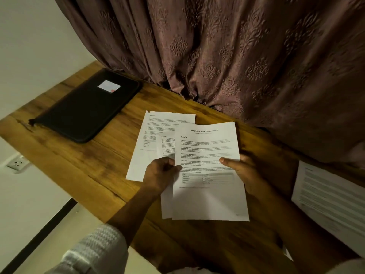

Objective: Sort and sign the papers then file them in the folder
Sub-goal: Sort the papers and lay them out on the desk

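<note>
Papers (pixel 209 196) are held between both hands over the desk (pixel 79 165): right hand (pixel 244 172) grips one edge, thumb on top; left hand (pixel 160 174) pinches the opposite edge. Black folder (pixel 87 109) lies zipped beyond the left hand.

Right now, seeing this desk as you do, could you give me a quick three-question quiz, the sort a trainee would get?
1. True or false: the black folder lies closed on the wooden table.
2. Fill in: the top sheet is titled Sample ___ Documentation.
3. Pick one: what do the left hand and right hand hold? A) a pen B) printed sheets C) the folder.
Key: 1 true; 2 Internship; 3 B.
</note>
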